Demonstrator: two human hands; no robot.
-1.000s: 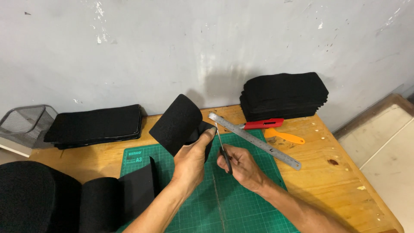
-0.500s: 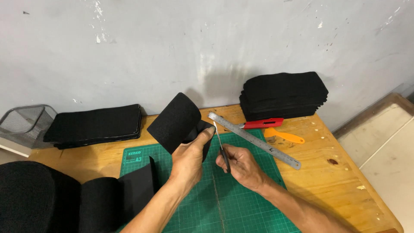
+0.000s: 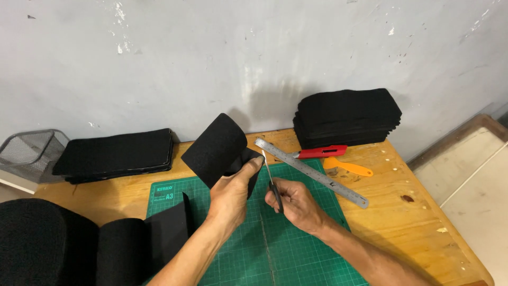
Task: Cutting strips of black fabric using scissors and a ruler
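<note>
Above the green mat (image 3: 286, 254), the left hand (image 3: 232, 193) clamps curled black felt (image 3: 217, 148); right hand (image 3: 296, 204) grips scissors (image 3: 271, 180).

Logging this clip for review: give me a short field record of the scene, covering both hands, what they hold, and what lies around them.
left hand: holds up a curled black fabric piece
right hand: grips scissors, blades pointing up at the fabric edge
surface: green cutting mat on a wooden table
beside mat: steel ruler, red cutter, orange tool
stacks: black fabric pile right, flatter pile left
other: wire basket, fabric roll
</note>
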